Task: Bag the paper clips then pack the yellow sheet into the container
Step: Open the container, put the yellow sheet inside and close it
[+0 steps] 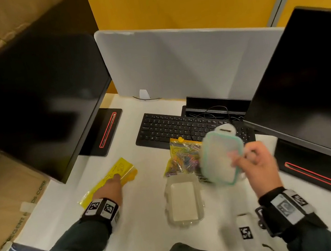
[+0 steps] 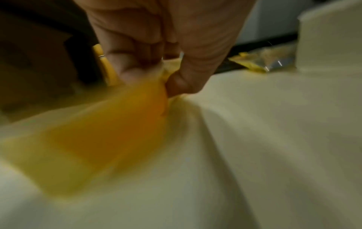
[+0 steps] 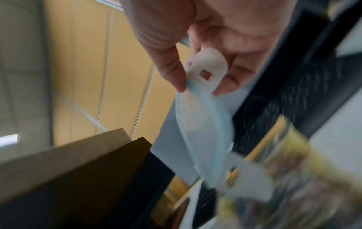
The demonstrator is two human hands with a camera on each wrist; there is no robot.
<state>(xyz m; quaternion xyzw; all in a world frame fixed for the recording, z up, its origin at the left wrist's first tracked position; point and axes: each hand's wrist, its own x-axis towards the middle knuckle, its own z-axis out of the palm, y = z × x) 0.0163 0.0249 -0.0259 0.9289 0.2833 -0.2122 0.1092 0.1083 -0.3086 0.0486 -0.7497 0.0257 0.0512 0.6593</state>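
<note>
We see a white desk with a yellow wall behind it and a grey screen standing at the far edge. Two big black monitors lean over the desk, one on the left and one on the right, and a black keyboard lies between them on the far side. Our left hand reaches out to the left, with its thumb and fingers pinched on the yellow sheet lying on the desk. The open container sits in the near middle. Just beyond it lies the bag with the bright paper clips inside, touching the keyboard. Our right hand holds the lid up by its tab, thumb and fingers closed on it. The lid hangs in front of the bag and hides part of it.
</note>
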